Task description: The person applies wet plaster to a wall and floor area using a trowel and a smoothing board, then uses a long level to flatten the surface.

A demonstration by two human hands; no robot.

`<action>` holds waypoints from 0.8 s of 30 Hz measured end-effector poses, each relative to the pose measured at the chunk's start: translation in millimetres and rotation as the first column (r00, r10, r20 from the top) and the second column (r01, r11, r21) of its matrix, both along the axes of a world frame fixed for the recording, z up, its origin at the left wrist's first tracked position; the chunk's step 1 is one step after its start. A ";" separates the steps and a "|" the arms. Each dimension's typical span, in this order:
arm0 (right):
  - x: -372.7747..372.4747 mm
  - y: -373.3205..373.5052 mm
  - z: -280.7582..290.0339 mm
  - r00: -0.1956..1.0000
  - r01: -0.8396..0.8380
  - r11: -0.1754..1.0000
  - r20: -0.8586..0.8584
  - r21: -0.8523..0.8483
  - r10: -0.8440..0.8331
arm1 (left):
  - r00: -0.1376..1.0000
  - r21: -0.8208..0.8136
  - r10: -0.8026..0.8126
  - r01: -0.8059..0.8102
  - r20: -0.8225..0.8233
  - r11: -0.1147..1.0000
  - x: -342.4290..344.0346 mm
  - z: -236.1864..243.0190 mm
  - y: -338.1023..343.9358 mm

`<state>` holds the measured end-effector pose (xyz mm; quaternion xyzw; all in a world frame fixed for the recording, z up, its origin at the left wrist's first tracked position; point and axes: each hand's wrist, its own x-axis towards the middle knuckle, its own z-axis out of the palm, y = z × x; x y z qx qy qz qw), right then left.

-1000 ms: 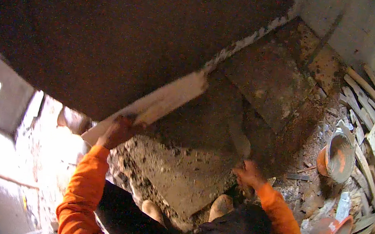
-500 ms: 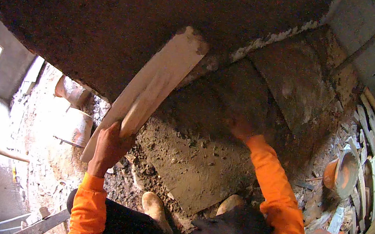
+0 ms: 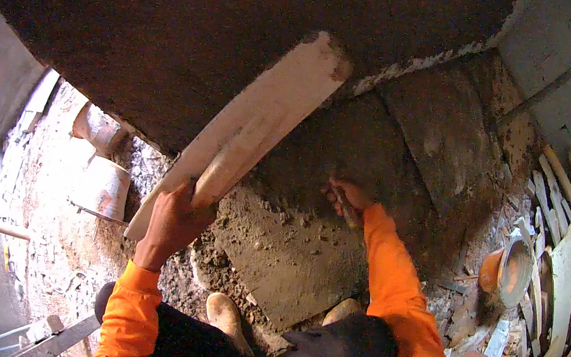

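Observation:
My left hand [image 3: 174, 221] is closed around the handle of a long wooden plastering float [image 3: 266, 113]. The float slants up and away to the right, its far end smeared with mortar near the dark wall surface [image 3: 174, 36]. My right hand [image 3: 349, 197] is closed in shadow, gripping a short, narrow handle [image 3: 350, 214]; the rest of that tool cannot be made out. Below the right hand lies a flat board [image 3: 287, 267] with mortar crumbs scattered on it.
Rubble [image 3: 216, 272] covers the ground beside the board. At left stand a pale bucket [image 3: 106, 185] and a cylindrical container [image 3: 97, 130]. Several wood strips [image 3: 563, 272] lean at right, beside an orange basin [image 3: 512, 270]. My boots [image 3: 228, 318] are by the board's near edge.
The float in my left hand has shifted up and to the right. My right hand has drawn slightly left, bringing the short handle into view. The whole view has shifted a little.

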<state>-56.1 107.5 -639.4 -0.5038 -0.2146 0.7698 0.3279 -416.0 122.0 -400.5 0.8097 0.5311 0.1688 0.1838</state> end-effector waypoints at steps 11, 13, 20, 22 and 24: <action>-42.2 -73.0 77.1 0.946 0.150 0.973 -0.313 0.175 -0.089 | 0.997 0.088 0.079 -0.081 0.018 0.993 22.5 34.6 -13.8; -28.8 -94.0 82.1 0.937 0.215 0.953 -0.322 0.214 -0.139 | 0.983 -0.026 0.176 -0.175 0.056 0.984 40.3 46.9 -20.6; 13.7 -97.7 145.9 0.941 0.284 0.921 -0.263 0.268 -0.213 | 0.952 0.099 0.227 -0.251 0.204 0.963 78.2 58.6 -36.8; 33.7 -95.9 154.9 0.914 0.350 0.894 -0.312 0.280 -0.260 | 0.903 0.036 0.256 -0.285 0.346 0.958 92.5 52.3 -39.5; 43.1 -91.0 189.7 0.862 0.430 0.861 -0.408 0.272 -0.302 | 0.774 -0.113 0.322 -0.314 0.545 0.943 100.8 59.7 -45.9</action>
